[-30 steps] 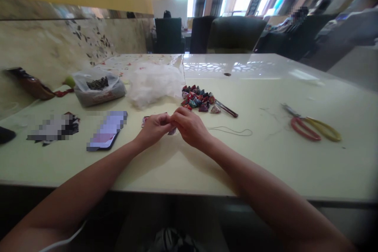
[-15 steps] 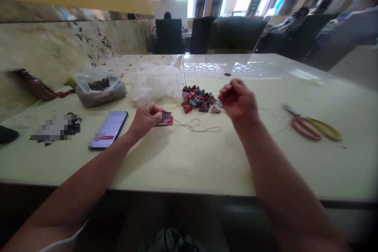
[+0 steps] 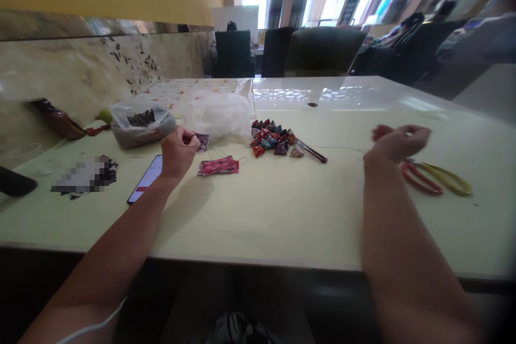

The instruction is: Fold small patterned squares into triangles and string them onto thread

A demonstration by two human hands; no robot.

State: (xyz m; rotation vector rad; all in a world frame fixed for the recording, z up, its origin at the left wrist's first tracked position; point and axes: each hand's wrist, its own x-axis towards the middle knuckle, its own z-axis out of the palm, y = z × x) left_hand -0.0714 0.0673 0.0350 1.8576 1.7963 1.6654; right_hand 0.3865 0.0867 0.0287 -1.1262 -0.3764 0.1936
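My left hand [image 3: 179,150] pinches a small purple patterned fabric piece [image 3: 202,142] above the table, beside the phone. Just below it lies a small stack of red patterned fabric pieces [image 3: 220,166], with loops of thin thread near its top edge. My right hand [image 3: 401,142] is raised at the right, fingers curled together, in front of the scissors' blades. A fine thread [image 3: 341,148] stretches toward it from the middle of the table; whether a needle is in the fingers cannot be seen. Between the hands sits a pile of small folded fabric pieces [image 3: 272,137].
Red-and-yellow-handled scissors [image 3: 443,178] lie at the right, a slim metal tool [image 3: 312,151] by the pile. To the left are a phone [image 3: 145,180], dark scraps [image 3: 86,177], a plastic bag of dried bits [image 3: 141,126] and white stuffing [image 3: 220,113]. Chairs stand beyond.
My right hand has swung right, toward the scissors, drawing the thread out. The left hand has moved left and up with the purple piece, uncovering the red pieces and the slim tool.
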